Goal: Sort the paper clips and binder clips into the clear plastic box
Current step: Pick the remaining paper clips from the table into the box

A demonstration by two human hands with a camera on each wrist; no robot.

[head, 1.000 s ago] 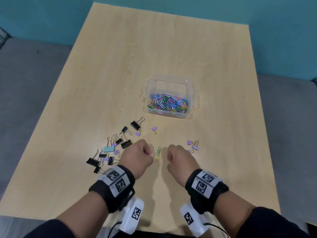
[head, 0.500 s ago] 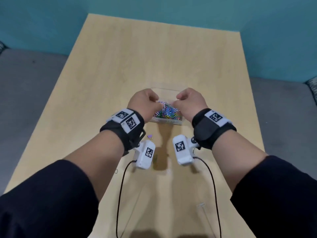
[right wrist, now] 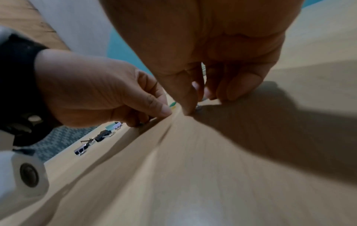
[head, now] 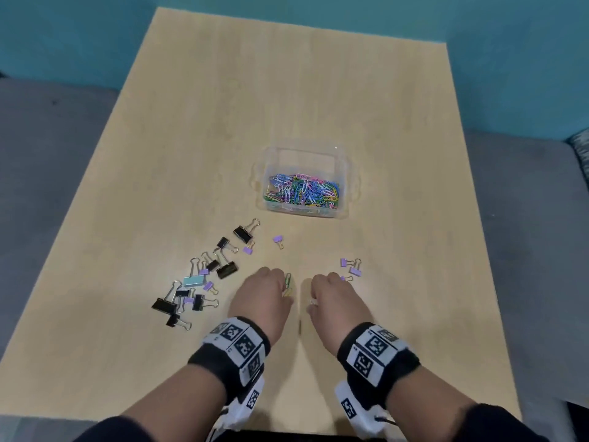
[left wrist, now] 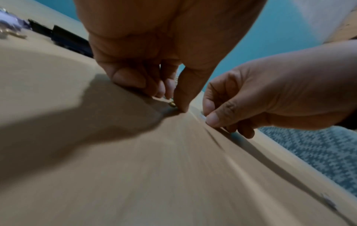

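The clear plastic box (head: 343, 161) stands mid-table and holds a heap of coloured paper clips (head: 302, 194). Both hands are down on the table in front of it, fingers curled. My left hand (head: 284, 290) pinches at a yellow paper clip (head: 288, 293), with a green paper clip (head: 287, 279) just beyond it. The left wrist view shows that thumb and fingertips (left wrist: 173, 102) meeting on the small clip. My right hand (head: 314, 298) pinches a pale paper clip (left wrist: 203, 117) against the tabletop. Black, purple and blue binder clips (head: 204, 279) lie scattered to the left.
A few purple binder clips (head: 352, 266) lie just beyond my right hand, one more (head: 278, 240) nearer the box. The wooden table (head: 287, 90) is bordered by a grey seat on both sides and a teal wall behind.
Half a second ago both hands were over the box. They have come back to the front of the table and now pinch at loose paper clips there.
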